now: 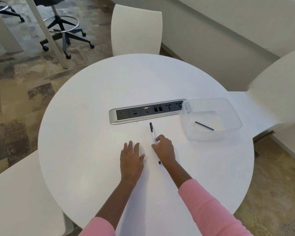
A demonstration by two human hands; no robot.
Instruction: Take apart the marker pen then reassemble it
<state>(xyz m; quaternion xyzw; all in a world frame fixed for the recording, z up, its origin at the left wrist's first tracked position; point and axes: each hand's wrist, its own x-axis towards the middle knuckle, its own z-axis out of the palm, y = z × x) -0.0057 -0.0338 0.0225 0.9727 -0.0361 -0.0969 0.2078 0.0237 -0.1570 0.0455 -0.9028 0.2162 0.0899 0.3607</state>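
While the right hand point(163, 147) pinches the capped white marker pen point(154, 141) on the round white surface point(95, 103), the left hand point(131, 157) rests spread flat; disassembly seems not yet begun.

- A single head-worn view looks forward and steeply down onto the round white counter point(95, 103).
- It sits close above the near edge, with both forearms reaching in from the bottom of the frame.
- The wide angle bends the surrounding floor and takes in white chairs point(136, 29) beyond the far rim.

Marker pen point(152, 134) left of container point(232, 116)
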